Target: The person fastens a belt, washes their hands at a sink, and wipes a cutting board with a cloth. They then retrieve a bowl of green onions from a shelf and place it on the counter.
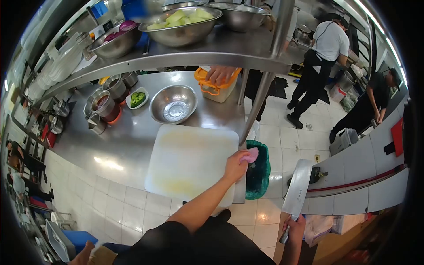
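My left hand (pixel 237 165) is closed around a pink cloth (pixel 250 155) at the right edge of a white cutting board (pixel 190 159), beside a green-lined bin (pixel 258 172). Yellowish stains mark the board, which lies on a steel table (pixel 128 150). At the lower right, my right hand (pixel 294 225) grips the handle of a large cleaver (pixel 297 187), its broad blade pointing up and away from me over the floor. An empty steel bowl (pixel 173 105) stands behind the board.
A co-worker's hand (pixel 221 74) rests on an orange-lidded container (pixel 216 88). Bowls of cut vegetables (pixel 180 26) stand on the upper shelf (pixel 176 59), held by a metal post (pixel 260 99). Pots (pixel 106 106) and a green-filled dish (pixel 137 98) are at left. Co-workers (pixel 324 48) stand at right.
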### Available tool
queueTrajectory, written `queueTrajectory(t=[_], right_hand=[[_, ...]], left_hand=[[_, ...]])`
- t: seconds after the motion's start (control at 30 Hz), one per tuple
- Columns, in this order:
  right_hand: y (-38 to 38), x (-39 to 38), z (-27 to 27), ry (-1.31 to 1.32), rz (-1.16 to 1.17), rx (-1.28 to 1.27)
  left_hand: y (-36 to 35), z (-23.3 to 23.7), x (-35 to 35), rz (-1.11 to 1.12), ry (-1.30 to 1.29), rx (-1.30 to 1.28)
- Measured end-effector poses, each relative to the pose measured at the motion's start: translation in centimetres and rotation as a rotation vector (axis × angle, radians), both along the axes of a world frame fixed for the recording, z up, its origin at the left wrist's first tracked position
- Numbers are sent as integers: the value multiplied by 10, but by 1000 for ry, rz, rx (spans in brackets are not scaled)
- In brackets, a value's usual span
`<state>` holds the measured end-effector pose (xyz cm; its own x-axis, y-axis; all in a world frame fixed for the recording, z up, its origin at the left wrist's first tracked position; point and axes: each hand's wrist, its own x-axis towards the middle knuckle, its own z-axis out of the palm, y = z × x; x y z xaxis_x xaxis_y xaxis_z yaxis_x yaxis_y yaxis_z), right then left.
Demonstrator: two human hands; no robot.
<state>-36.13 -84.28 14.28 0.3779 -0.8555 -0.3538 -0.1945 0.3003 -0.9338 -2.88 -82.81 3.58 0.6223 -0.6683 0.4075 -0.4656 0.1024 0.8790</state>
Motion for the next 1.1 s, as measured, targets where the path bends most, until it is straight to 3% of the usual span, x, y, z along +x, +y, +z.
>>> queueTrajectory(t=[0.1,0.17,0.2,0.27,0.3,0.37,0.43,0.5,0.53,0.6,0.73,0.83,0.97,1.1], right_hand=[[-6,-5,2,-6,-21,-17],[-5,-12,-1,-10,-50,-16],[-4,-16,-4,-1,-64,5],[1,-23,-8,10,-84,28],[3,-23,-9,39,-77,47],[8,-23,-9,78,-83,79],[6,-7,-8,123,-92,125],[3,4,-20,109,-84,60],[0,12,-14,207,-55,40],[-3,23,-11,235,20,-66],[5,40,-15,-29,7,51],[18,55,-4,-16,203,93],[31,48,3,-73,243,79],[46,41,9,-117,276,86]], left_hand=[[22,3,33,148,134,-115],[60,40,81,392,24,44],[75,33,110,573,-73,229],[92,-4,144,735,-346,275],[78,-6,140,726,-350,268],[42,-12,103,412,-101,306],[15,-8,47,164,-185,218],[6,14,-5,-100,93,316],[6,18,-25,-174,78,171],[11,48,-56,-205,240,91],[10,96,-87,-344,105,-12],[0,107,-116,-490,-495,230],[-12,101,-108,-463,-480,158],[-46,91,-68,-384,-177,-30]])
